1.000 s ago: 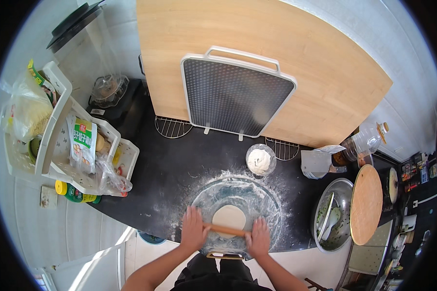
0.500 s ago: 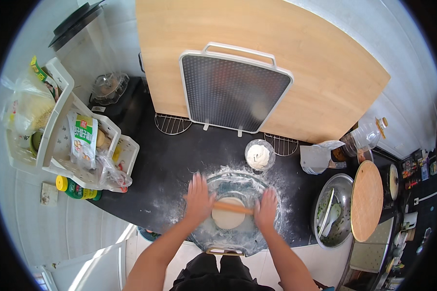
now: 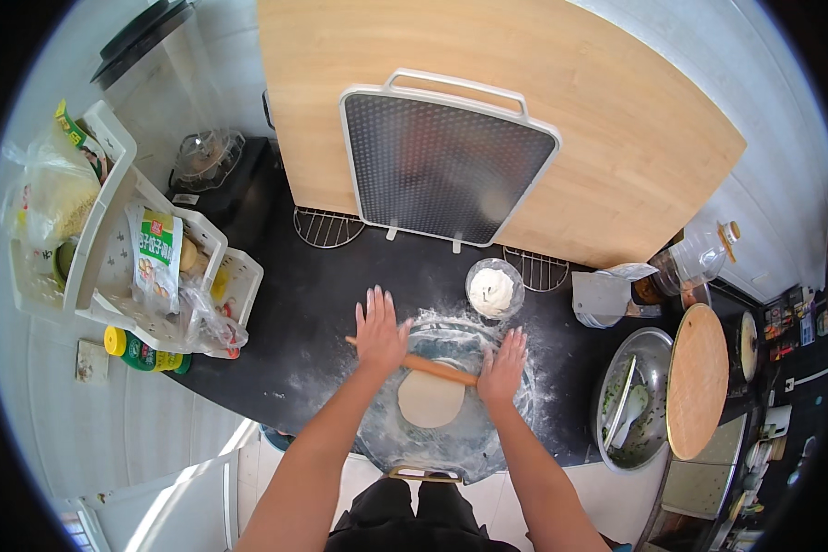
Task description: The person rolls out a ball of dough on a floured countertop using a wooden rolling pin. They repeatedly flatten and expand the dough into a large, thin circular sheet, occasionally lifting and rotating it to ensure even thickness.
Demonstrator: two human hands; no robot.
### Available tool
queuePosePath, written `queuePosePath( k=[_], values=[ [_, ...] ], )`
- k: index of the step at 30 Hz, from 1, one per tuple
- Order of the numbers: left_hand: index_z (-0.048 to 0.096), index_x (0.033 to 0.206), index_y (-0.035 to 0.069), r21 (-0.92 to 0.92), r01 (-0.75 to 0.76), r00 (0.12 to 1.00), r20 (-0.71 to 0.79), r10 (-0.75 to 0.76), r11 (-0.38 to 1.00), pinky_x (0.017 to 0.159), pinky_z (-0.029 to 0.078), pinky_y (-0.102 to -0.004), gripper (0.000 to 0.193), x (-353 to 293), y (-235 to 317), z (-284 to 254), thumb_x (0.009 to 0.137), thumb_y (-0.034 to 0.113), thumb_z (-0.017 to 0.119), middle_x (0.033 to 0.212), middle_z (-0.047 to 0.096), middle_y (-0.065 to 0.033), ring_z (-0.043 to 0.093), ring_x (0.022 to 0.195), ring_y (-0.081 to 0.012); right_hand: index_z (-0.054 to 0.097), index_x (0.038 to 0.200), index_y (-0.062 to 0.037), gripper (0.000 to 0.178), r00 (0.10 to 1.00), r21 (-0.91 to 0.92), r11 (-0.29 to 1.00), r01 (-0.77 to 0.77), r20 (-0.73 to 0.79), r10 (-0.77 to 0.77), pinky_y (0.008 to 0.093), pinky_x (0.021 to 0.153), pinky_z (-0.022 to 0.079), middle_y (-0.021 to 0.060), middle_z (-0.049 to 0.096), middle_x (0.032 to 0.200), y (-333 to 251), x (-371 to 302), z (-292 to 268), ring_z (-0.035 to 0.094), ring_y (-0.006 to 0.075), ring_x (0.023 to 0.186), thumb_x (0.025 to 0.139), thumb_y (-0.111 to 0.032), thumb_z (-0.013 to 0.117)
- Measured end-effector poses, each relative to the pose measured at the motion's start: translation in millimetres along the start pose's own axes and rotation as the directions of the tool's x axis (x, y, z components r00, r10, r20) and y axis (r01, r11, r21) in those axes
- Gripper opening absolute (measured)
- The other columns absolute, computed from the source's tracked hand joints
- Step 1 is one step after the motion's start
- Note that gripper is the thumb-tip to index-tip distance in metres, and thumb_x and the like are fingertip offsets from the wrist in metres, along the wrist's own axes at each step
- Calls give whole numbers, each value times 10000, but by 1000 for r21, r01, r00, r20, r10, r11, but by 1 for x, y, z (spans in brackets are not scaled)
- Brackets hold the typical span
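A wooden rolling pin (image 3: 439,369) lies across the far part of a round, flat piece of pale dough (image 3: 430,403). My left hand (image 3: 380,333) rests flat on the pin's left part, fingers stretched out and pointing away from me. On the right end lies my right hand (image 3: 502,370), palm down with its fingers extended. Neither hand wraps round the pin; the palms cover parts of it. Beneath the dough is a floured, round see-through board (image 3: 388,443) with a handle at the near edge. Just beyond it stands a clear bowl of white flour (image 3: 493,291).
Right of the board is a metal bowl (image 3: 651,432) with green filling and utensils, beside a round wooden board (image 3: 697,382). White baskets (image 3: 110,216) of packets stand left, near a green bottle with a yellow cap (image 3: 143,350). A framed dark cutting board (image 3: 446,166) leans at the back.
Both hands have pushed the rolling pin away from me, from the dough's middle toward its far edge. The pin now slants more, its left end farther away, and more of the dough shows.
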State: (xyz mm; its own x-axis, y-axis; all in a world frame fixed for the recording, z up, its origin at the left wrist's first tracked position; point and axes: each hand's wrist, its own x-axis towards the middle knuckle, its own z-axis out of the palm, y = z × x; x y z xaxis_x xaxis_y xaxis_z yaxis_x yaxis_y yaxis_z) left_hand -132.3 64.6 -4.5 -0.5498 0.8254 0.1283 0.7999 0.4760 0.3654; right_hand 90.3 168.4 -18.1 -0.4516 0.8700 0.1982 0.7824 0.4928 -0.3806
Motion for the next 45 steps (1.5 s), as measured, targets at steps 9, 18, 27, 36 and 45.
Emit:
queuePosePath(
  k=[9,18,27,36,45],
  values=[
    [348,1386,-89,-79,0,925,379,30,997,1138,203,-538,667,-165,-14,-52,863,263,568,1455,306,-330,281,1365,-479,337,1408,88,661,911,40,973,229,342,-228,564,1135,184,271,301,1502,-5,-123,-51,256,423,1410,888,-256,556],
    [298,1438,-58,15,-32,999,-6,32,999,1150,186,-525,694,-6,8,-19,904,294,566,1526,258,-246,244,1423,-372,328,1412,99,624,991,-14,993,117,73,-116,534,1149,179,263,288,1510,-5,-12,-9,243,405,1417,936,-261,510],
    [573,1149,68,-144,-263,928,232,291,954,1043,326,-501,386,-171,-3,-40,788,174,656,1196,563,-110,505,1176,-299,453,1348,1,557,924,376,926,22,347,-163,451,1017,379,166,556,1297,-25,-106,-51,501,366,1207,868,-216,634],
    [590,1069,66,-277,-336,927,74,369,900,880,435,-455,370,-168,3,-61,708,65,674,1016,602,-102,576,978,-301,637,972,-38,183,951,474,843,-253,281,127,355,697,520,120,649,921,-42,-91,-53,645,270,776,836,-139,708],
    [587,1093,49,-295,-289,950,28,311,911,854,436,-447,395,-185,-6,-81,707,43,670,1021,605,-125,574,968,-326,618,995,-9,191,981,392,900,-192,69,180,378,698,515,168,645,914,37,-37,-63,653,310,814,851,-121,678]
  ],
)
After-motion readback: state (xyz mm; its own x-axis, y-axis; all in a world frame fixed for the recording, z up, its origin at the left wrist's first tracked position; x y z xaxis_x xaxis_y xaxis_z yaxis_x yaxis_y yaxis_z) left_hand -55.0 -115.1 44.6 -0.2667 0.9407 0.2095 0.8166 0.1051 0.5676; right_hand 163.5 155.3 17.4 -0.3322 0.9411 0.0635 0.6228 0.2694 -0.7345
